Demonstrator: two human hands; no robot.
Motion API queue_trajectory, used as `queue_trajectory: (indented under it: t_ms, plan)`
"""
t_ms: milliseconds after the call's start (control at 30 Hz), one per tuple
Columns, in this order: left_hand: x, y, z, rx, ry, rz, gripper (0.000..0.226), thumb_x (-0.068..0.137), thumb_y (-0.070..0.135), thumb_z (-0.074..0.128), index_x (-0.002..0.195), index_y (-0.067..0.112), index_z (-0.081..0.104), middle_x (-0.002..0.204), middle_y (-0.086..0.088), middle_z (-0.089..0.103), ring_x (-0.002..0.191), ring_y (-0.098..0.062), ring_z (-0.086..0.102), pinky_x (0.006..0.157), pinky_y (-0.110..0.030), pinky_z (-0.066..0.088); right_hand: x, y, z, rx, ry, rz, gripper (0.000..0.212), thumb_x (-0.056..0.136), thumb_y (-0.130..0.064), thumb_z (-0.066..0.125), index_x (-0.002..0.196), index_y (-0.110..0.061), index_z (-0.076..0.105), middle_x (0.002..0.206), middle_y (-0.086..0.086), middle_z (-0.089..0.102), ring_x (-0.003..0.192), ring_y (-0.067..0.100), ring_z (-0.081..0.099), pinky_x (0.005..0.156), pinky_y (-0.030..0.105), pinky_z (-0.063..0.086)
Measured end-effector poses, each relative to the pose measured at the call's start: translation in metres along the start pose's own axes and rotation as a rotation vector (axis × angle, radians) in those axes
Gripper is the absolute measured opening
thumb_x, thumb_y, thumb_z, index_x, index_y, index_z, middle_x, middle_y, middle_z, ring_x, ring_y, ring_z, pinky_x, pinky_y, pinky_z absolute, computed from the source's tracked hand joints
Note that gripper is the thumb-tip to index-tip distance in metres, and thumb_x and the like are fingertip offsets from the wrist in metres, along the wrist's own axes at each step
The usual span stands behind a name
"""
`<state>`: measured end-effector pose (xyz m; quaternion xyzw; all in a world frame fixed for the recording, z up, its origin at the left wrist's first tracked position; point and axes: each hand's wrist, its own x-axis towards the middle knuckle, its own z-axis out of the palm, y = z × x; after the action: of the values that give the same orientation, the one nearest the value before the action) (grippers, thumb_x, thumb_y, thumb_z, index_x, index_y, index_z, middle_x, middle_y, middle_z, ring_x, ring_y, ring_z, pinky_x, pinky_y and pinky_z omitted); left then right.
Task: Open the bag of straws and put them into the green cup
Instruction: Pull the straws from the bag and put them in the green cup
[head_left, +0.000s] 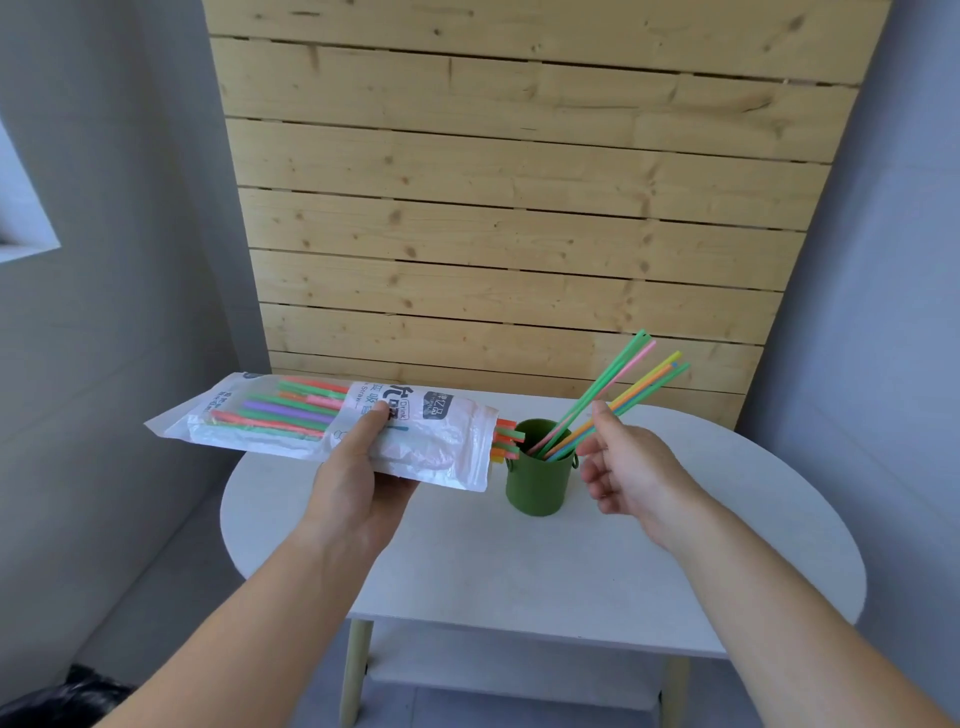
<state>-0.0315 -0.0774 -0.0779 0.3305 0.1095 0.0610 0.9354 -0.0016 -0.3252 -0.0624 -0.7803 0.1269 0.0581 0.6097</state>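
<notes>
Left hand (358, 483) thumb on top, fingers under, grasping the straw bag (441, 447) in the air above the white table (519, 571). Right hand (628, 467) fingers loose, gripping nothing, just beside the cup's straws (623, 379); contact unclear. Green cup (537, 483) stands upright on the table, its straws leaning up-right. The bag's long axis is near horizontal, its open end pointing right, with the bagged straws (291, 413) poking out at the cup rim.

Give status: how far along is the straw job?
Done: bag is open; several straws lean in the green cup. In hand: left hand holds the bag, straw ends poking out beside the cup; right hand open near the cup's straws. Left: move the bagged straws over.
</notes>
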Motion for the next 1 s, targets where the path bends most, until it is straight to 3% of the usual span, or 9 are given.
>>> queue_trajectory:
  t_ms: [133,267,400,533,767,900,1000]
  plan:
    - [-0.005,-0.004,0.004,0.01,0.002,0.008,0.019,0.097,0.014,0.068,0.116,0.011,0.07,0.113,-0.01,0.08,0.101,-0.025,0.078,0.08,-0.039,0.065,-0.021,-0.008,0.035,0.086,0.03,-0.205,0.048,0.101,-0.054,0.04,0.094,-0.011,0.06,0.051,-0.004,0.056,0.042,0.015,0.049,0.044,0.024,0.036]
    - [-0.009,-0.007,0.007,0.012,-0.003,-0.003,0.02,0.096,0.014,0.069,0.115,0.01,0.072,0.117,-0.011,0.079,0.106,-0.027,0.077,0.089,-0.043,0.062,-0.027,-0.008,0.055,0.049,0.094,-0.342,0.035,0.099,-0.042,0.054,0.076,-0.016,0.055,0.048,-0.012,0.051,0.05,0.014,0.047,0.056,0.027,0.034]
    - [-0.008,-0.007,0.005,0.015,0.005,-0.009,0.019,0.096,0.014,0.069,0.115,0.01,0.072,0.115,-0.011,0.08,0.104,-0.026,0.078,0.081,-0.039,0.064,-0.023,-0.007,0.058,-0.006,0.077,-0.374,0.025,0.099,-0.026,0.057,0.077,-0.015,0.06,0.042,-0.016,0.052,0.043,0.004,0.045,0.054,0.025,0.034]
    - [-0.005,-0.004,0.002,-0.003,0.019,-0.03,0.016,0.097,0.013,0.067,0.112,0.009,0.072,0.112,-0.01,0.08,0.1,-0.026,0.078,0.082,-0.04,0.065,-0.02,-0.009,0.05,0.04,0.059,-0.405,0.022,0.099,-0.024,0.058,0.082,-0.012,0.063,0.044,-0.014,0.051,0.045,0.008,0.044,0.056,0.028,0.034]
    - [-0.001,0.002,-0.002,-0.044,0.064,-0.012,0.016,0.098,0.012,0.066,0.113,0.01,0.07,0.103,-0.007,0.082,0.092,-0.022,0.08,0.076,-0.038,0.066,-0.015,-0.008,0.022,0.196,0.042,-0.321,0.022,0.1,-0.019,0.058,0.079,-0.013,0.061,0.051,-0.004,0.047,0.044,0.012,0.039,0.043,0.023,0.035]
    - [-0.001,0.002,-0.004,-0.044,0.072,-0.018,0.014,0.097,0.01,0.066,0.11,0.011,0.072,0.106,-0.007,0.082,0.093,-0.022,0.08,0.08,-0.039,0.065,-0.015,-0.007,0.017,0.415,-0.028,-0.195,0.026,0.094,-0.036,0.067,0.081,-0.014,0.062,0.056,0.003,0.05,0.045,0.014,0.044,0.042,0.025,0.038]
    - [-0.001,0.002,-0.003,-0.05,0.074,-0.023,0.013,0.097,0.011,0.066,0.109,0.011,0.072,0.105,-0.007,0.082,0.093,-0.022,0.08,0.078,-0.038,0.065,-0.017,-0.005,0.025,0.481,-0.073,-0.144,0.043,0.078,-0.055,0.076,0.084,-0.015,0.061,0.057,0.003,0.054,0.046,0.016,0.046,0.041,0.025,0.039]
